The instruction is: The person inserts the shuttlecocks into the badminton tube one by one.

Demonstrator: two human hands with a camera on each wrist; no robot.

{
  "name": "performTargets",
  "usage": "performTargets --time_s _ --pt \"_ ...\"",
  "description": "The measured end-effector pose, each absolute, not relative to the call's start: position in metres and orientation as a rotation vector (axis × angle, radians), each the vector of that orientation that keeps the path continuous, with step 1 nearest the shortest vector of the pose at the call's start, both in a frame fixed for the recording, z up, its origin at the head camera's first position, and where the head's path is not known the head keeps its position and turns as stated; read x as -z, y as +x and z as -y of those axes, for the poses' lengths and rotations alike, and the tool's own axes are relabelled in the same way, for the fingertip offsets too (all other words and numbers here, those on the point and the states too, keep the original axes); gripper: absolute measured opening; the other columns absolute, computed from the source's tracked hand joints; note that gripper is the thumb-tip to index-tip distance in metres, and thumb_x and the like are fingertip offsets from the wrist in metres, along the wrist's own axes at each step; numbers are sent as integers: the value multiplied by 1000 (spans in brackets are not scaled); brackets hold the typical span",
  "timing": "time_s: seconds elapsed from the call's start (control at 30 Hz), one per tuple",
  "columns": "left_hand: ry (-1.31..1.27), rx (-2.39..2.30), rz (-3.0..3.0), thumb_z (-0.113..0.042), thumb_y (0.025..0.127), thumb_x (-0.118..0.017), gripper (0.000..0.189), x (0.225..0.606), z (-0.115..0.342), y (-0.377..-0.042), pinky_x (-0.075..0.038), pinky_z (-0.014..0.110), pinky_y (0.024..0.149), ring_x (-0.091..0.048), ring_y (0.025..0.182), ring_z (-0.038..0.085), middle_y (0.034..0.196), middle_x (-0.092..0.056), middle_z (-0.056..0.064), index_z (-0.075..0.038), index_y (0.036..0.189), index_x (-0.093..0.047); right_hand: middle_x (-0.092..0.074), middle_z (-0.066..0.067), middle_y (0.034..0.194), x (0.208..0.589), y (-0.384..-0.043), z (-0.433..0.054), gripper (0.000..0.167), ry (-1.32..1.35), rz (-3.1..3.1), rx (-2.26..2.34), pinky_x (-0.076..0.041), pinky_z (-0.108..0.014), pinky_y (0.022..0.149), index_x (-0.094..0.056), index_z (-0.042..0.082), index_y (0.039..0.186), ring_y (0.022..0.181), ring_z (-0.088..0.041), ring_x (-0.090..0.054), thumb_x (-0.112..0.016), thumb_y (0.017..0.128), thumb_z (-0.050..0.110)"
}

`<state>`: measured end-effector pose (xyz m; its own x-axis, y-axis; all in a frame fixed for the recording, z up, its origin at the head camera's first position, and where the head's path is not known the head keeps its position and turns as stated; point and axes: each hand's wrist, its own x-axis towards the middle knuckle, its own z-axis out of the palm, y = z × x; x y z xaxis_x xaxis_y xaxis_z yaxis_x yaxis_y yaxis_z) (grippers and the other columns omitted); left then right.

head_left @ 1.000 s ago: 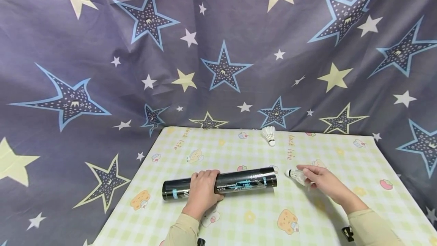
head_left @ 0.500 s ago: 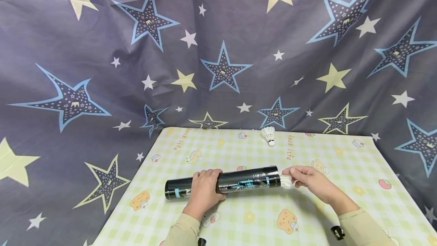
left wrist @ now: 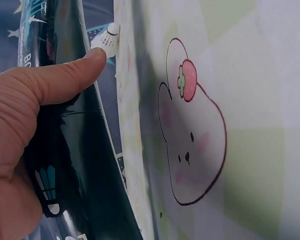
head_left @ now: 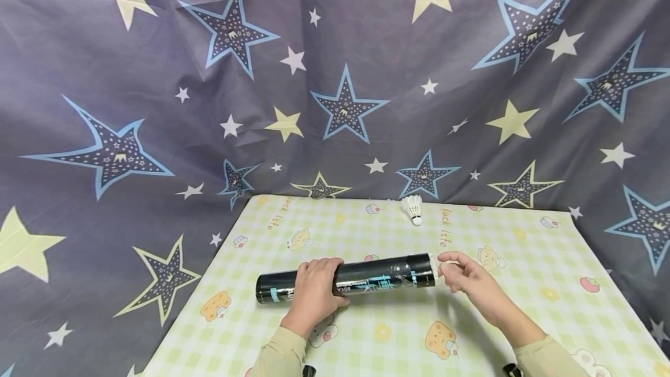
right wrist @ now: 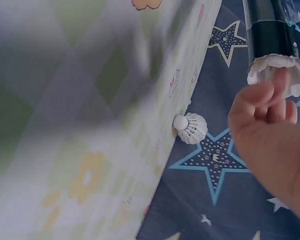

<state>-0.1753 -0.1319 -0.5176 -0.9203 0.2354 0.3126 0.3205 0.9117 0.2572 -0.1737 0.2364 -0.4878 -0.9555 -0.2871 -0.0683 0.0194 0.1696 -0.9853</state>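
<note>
My left hand point(head_left: 316, 292) grips a black shuttlecock tube point(head_left: 374, 275) around its middle, holding it nearly level over the table. Its thumb lies across the glossy side in the left wrist view. At the tube's right end, the white feather rim of a shuttlecock point(right wrist: 272, 64) sticks out a little; the rest of it is hidden inside. My right hand point(head_left: 473, 284) is at that end, one finger reaching into the feather skirt and the thumb just outside the tube mouth. A second shuttlecock point(head_left: 412, 209) lies by the table's back edge, cork toward me.
A green-and-white checked cloth with cartoon prints covers the table point(head_left: 387, 330). Behind its back edge hangs a dark curtain point(head_left: 335, 74) patterned with stars. Black straps show near both wrists.
My right hand has brought the shuttlecock leftward to the tube, and it has slid in until only the feather rim shows. The right fingers have loosened. The tube has shifted slightly right.
</note>
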Motion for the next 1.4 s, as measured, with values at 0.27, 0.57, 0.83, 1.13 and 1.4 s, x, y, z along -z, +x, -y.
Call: performTargets --time_s 0.27,0.57,0.83,1.13,1.4 --pt "-405 463 2782 -40 64 -105 84 516 129 -176 -47 50 100 -67 116 28 127 -75 3 -19 136 -68 -63 5 66 490 -167 -228 38 -272 -2156 1749 -42 -25 54 -58 -1 132 53 -6 -46 -66 107 26" --pt "-433 453 2776 -41 63 -105 84 514 125 -174 -46 49 101 -68 116 27 128 -75 3 -19 135 -68 -70 6 65 499 -162 -216 35 -280 -1967 1852 -40 -20 48 -62 1 134 49 -5 -59 -63 109 26" --pt "-432 448 2753 -40 63 -105 83 518 126 -175 -47 51 103 -68 116 28 127 -75 4 -20 135 -68 -66 6 61 502 -163 -213 34 -323 -1920 1867 -40 -20 47 -59 0 135 47 -4 -61 -59 111 25" --pt "-430 437 2737 -38 62 -106 84 520 130 -175 -47 52 104 -68 116 28 127 -75 4 -20 135 -69 -63 8 58 503 -167 -209 31 -408 -1857 1759 -46 -20 48 -59 3 118 47 -4 -62 -49 115 32" --pt "-414 437 2759 -41 62 -106 85 520 133 -173 -47 51 103 -68 117 27 128 -75 3 -20 135 -68 -67 6 66 496 -174 -218 39 -481 -1880 1719 -50 -21 51 -57 -5 136 52 -5 -64 -51 115 26"
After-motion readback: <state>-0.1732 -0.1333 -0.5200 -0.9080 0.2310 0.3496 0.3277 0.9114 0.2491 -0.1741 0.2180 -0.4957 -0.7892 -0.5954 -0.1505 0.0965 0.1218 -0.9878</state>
